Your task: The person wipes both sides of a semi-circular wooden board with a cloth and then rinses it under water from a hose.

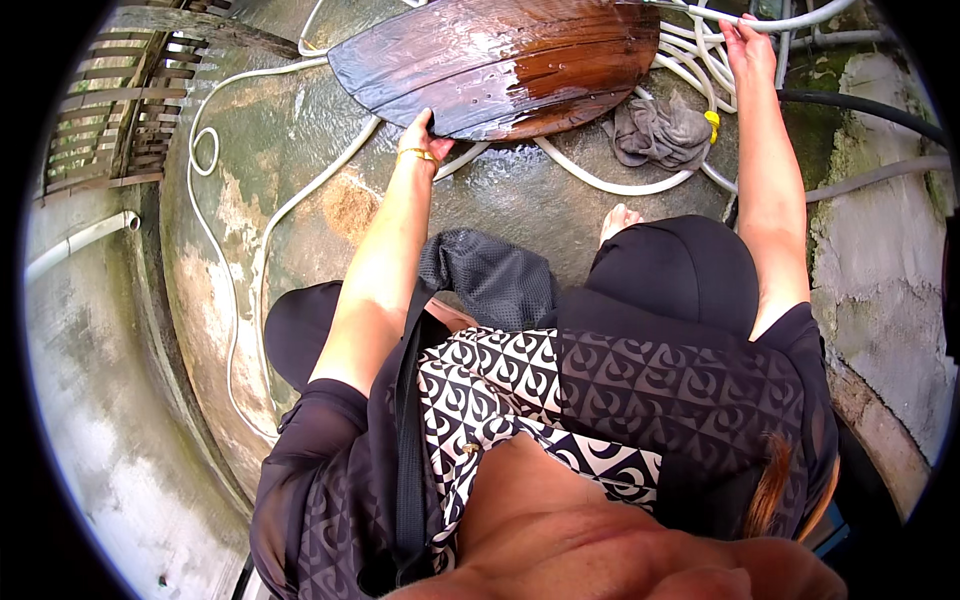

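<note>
A wet, dark brown wooden board (517,71) with a rounded edge and plank-like seams lies before me at the top of the head view. My left hand (425,142) grips its near edge, thumb on top and fingers underneath. At the upper right my right hand (750,52) has its fingers around a pale hose (802,20). The hose runs along the top of the picture toward the board's far right corner. Water glistens over the board's surface. The board's far side is cut off by the picture's top.
A crumpled grey cloth (652,133) lies right of the board, beside a yellow tie (712,127) on coiled white hose (615,186). Dark mesh fabric (487,277) sits between my legs. Brown grains (350,204) are heaped on the wet concrete floor (300,157). A slatted wooden lattice (127,97) stands left.
</note>
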`<move>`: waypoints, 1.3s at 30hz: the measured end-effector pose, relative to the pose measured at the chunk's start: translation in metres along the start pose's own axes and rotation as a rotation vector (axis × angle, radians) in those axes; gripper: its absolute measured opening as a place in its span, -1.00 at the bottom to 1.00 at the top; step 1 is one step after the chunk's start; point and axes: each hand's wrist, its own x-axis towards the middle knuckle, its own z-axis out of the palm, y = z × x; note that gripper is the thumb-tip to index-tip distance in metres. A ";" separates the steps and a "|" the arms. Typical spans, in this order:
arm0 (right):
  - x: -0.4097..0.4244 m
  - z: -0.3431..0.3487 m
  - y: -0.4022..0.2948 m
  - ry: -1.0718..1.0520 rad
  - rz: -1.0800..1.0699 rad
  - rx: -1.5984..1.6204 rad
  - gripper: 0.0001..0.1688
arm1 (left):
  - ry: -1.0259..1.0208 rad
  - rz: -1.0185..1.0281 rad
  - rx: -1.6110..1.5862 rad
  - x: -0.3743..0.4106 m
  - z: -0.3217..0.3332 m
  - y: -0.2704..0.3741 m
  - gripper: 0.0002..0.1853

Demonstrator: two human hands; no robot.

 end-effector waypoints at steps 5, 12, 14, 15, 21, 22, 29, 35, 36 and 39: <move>0.006 -0.005 0.007 -0.032 0.064 -0.104 -0.75 | 0.077 0.028 0.003 0.009 -0.013 0.006 -0.46; 0.036 -0.051 0.010 -0.043 0.084 -0.076 -0.89 | 0.592 0.932 1.169 -0.053 0.010 -0.005 0.19; 0.031 -0.045 0.008 -0.055 0.059 -0.041 -0.85 | 0.391 1.007 1.581 -0.072 0.017 -0.013 0.20; 0.034 -0.048 0.004 -0.051 0.056 -0.003 -0.84 | 0.264 0.976 1.746 -0.085 0.028 -0.018 0.21; 0.049 -0.040 0.013 -0.021 0.108 0.181 -0.87 | 0.064 0.986 1.994 -0.097 0.037 -0.034 0.04; 0.059 -0.047 0.010 -0.032 0.109 0.210 -0.87 | 0.107 1.066 1.992 -0.083 0.034 -0.032 0.00; 0.055 -0.025 0.021 -0.212 0.186 0.195 -0.83 | 0.186 0.930 2.089 -0.077 0.032 -0.023 -0.10; 0.047 -0.013 0.008 -0.289 0.237 0.183 -0.84 | 0.231 1.058 2.078 -0.054 0.034 -0.035 0.07; 0.047 -0.016 0.005 -0.288 0.233 0.181 -0.85 | 0.206 1.076 2.074 -0.053 0.036 -0.035 0.06; 0.045 -0.021 0.003 -0.291 0.230 0.193 -0.85 | 0.152 1.105 2.063 -0.052 0.038 -0.035 0.03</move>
